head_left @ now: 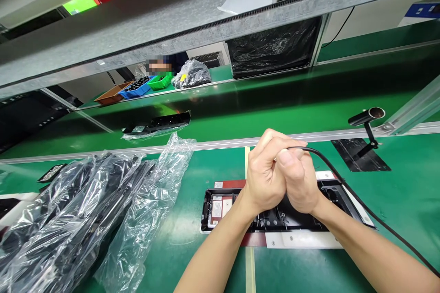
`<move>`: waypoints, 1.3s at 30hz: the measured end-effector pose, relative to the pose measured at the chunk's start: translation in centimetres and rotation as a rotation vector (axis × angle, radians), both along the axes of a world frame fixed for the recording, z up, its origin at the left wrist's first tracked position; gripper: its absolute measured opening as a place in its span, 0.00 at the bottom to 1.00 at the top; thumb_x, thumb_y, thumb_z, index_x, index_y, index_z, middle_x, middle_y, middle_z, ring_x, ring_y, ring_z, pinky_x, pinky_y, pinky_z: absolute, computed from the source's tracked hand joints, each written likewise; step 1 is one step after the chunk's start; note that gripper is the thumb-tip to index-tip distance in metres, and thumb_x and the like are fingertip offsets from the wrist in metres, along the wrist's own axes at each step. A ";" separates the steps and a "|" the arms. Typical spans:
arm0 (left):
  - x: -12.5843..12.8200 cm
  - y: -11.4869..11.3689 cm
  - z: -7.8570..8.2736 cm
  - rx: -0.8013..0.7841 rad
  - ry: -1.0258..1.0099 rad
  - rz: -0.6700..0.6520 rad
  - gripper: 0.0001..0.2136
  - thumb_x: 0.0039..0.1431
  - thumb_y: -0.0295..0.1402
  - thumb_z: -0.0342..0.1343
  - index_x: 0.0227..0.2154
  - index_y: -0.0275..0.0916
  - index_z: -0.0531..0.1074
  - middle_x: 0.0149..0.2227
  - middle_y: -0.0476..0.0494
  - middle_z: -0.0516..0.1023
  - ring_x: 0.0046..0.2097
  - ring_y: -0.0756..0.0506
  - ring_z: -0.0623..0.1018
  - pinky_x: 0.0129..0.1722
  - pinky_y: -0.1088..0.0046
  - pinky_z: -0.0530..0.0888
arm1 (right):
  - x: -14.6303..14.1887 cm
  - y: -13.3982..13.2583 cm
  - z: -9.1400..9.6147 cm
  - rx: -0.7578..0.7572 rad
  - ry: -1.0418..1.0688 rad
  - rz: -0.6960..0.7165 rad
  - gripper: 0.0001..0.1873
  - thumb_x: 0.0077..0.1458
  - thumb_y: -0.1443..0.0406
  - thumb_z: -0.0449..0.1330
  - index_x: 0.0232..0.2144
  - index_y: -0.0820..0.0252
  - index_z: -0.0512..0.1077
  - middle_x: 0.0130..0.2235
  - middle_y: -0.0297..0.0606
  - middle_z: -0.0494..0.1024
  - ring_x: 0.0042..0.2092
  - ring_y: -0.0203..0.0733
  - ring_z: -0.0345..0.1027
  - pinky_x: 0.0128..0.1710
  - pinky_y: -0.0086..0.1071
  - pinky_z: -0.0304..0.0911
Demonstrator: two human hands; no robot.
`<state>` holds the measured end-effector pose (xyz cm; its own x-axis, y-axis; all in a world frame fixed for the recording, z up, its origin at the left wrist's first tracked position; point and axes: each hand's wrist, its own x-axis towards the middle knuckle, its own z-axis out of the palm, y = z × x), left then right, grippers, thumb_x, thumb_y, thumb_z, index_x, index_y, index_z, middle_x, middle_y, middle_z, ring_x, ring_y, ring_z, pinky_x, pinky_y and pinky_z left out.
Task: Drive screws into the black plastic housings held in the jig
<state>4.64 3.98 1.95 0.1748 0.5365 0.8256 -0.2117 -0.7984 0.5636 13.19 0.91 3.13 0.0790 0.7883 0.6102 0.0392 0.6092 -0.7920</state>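
My left hand (pixel 264 176) and my right hand (pixel 299 183) are pressed together, fingers curled, above a long black plastic housing (pixel 275 224). A black cable (pixel 355 194) runs up from the lower right and passes in between my fingers and thumbs, where both hands are closed on it. Its end is hidden inside my grip. Beneath my hands, the housing lies on a red and white fixture plate (pixel 305 240). A labelled red-brown insert (pixel 217 208) shows at the housing's left end. My hands cover the middle of the housing.
To the left lie black parts in clear plastic bags (pixel 79 210). A metal tube holder (pixel 367 116) stands on a black base at right. Beyond the rail are a bagged black part (pixel 161 122) and colored bins (pixel 137 87). A metal shelf (pixel 192 32) crosses overhead; a person sits behind.
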 end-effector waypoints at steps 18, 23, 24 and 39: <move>0.2 -0.1 -0.1 -0.001 -0.016 0.027 0.10 0.74 0.36 0.57 0.42 0.37 0.81 0.38 0.43 0.81 0.40 0.46 0.80 0.40 0.69 0.78 | -0.2 -0.3 0.8 -0.049 0.009 -0.022 0.30 0.69 0.47 0.56 0.18 0.56 0.60 0.26 0.34 0.67 0.29 0.41 0.63 0.32 0.38 0.68; 0.3 -0.1 -0.1 0.001 -0.007 0.037 0.11 0.74 0.36 0.56 0.42 0.37 0.81 0.38 0.42 0.81 0.40 0.46 0.80 0.40 0.68 0.78 | -0.1 -0.3 0.5 -0.045 -0.002 -0.042 0.31 0.69 0.47 0.55 0.18 0.55 0.58 0.24 0.34 0.64 0.30 0.42 0.63 0.34 0.40 0.68; 0.2 -0.1 -0.1 0.002 -0.002 0.043 0.11 0.75 0.37 0.55 0.42 0.38 0.81 0.38 0.42 0.81 0.40 0.46 0.80 0.39 0.67 0.78 | -0.1 -0.3 0.4 -0.045 -0.006 -0.045 0.31 0.69 0.47 0.55 0.18 0.55 0.58 0.24 0.34 0.64 0.30 0.42 0.63 0.35 0.40 0.68; 0.3 -0.2 -0.1 -0.001 0.007 0.057 0.12 0.75 0.38 0.55 0.41 0.38 0.81 0.37 0.43 0.80 0.39 0.46 0.79 0.39 0.68 0.78 | 0.0 -0.3 0.2 -0.049 -0.022 -0.050 0.28 0.69 0.51 0.55 0.19 0.56 0.58 0.26 0.34 0.67 0.30 0.41 0.63 0.35 0.40 0.68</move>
